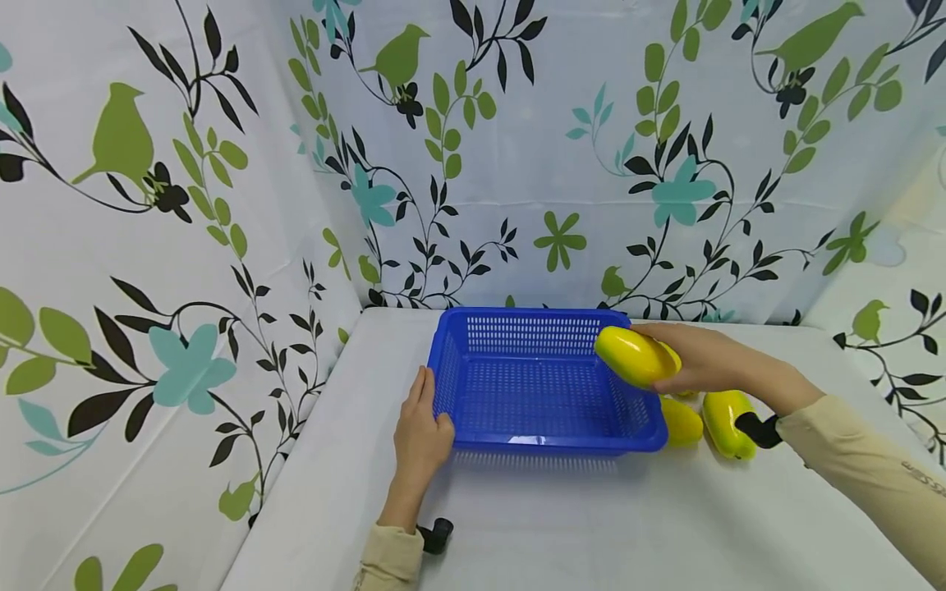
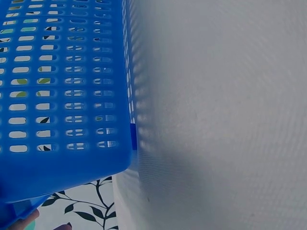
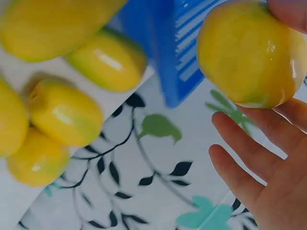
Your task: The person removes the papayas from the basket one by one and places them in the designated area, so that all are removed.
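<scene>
A blue plastic basket (image 1: 547, 443) with slotted walls stands on the white table, nothing visible inside it. My left hand (image 1: 421, 439) rests against its left side near the front corner, fingers straight and thumb apart; the left wrist view shows the basket wall (image 2: 62, 172) up close, with only fingertips at the bottom edge. Above the basket's right rim, my right hand (image 1: 695, 357) grips a glossy yellow mango (image 1: 631, 355), tilted. Seen from the right wrist, that mango (image 3: 249, 57) sits between the thumb and fingers, with two fingers extended away from it.
Several more yellow mangoes lie on the table right of the basket, among them one beside its wall (image 1: 681, 423) and another mango (image 1: 727, 427) farther right. Patterned cloth (image 1: 473, 205) with leaves and birds hangs behind and at the sides. The white tabletop (image 1: 532, 525) extends in front.
</scene>
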`<state>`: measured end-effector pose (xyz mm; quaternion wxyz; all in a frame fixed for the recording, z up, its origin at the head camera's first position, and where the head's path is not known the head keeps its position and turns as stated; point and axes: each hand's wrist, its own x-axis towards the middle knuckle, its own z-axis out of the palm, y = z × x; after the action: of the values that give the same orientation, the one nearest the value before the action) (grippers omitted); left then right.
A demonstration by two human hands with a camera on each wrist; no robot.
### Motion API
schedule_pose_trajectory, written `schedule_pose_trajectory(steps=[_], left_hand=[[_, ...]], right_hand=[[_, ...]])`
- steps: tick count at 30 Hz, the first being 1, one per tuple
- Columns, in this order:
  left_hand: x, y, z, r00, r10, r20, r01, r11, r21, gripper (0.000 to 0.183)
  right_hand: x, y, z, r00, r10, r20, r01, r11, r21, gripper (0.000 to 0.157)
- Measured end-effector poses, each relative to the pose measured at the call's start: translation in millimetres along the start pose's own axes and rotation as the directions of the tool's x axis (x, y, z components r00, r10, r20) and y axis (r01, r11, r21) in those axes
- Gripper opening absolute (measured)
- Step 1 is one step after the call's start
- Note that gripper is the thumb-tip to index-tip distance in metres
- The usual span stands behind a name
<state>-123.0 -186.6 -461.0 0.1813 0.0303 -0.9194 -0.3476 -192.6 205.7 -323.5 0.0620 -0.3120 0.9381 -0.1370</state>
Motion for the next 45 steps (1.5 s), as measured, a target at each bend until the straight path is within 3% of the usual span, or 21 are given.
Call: schedule_pose_trajectory(steps=[12, 24, 39, 45], left_hand=[[-1.5, 1.1, 3.5, 1.000, -0.006, 0.012, 0.006, 1.000, 0.006, 0.074], [0.2, 2.4, 2.8, 1.000, 0.000, 0.017, 0.000, 1.000, 0.006, 0.074], [1.4, 1.4, 2.4, 1.000, -0.001, 0.012, 0.000, 1.000, 0.021, 0.074], [0.7, 0.8, 2.8, 1.000, 0.007, 0.014, -0.008, 0.999, 0.032, 0.074]], right_hand=[[-57, 54, 12.5, 0.993, 0.105, -0.055, -0.102, 0.993, 0.056, 0.085], [-115, 106, 31.1, 0.959, 0.274, -0.067, -0.270, 0.961, 0.063, 0.090], [-151, 149, 55.7, 0.903, 0.429, -0.014, -0.428, 0.903, 0.031, 0.099], [-154, 158, 73.2, 0.901, 0.434, 0.001, -0.434, 0.900, 0.042, 0.097]])
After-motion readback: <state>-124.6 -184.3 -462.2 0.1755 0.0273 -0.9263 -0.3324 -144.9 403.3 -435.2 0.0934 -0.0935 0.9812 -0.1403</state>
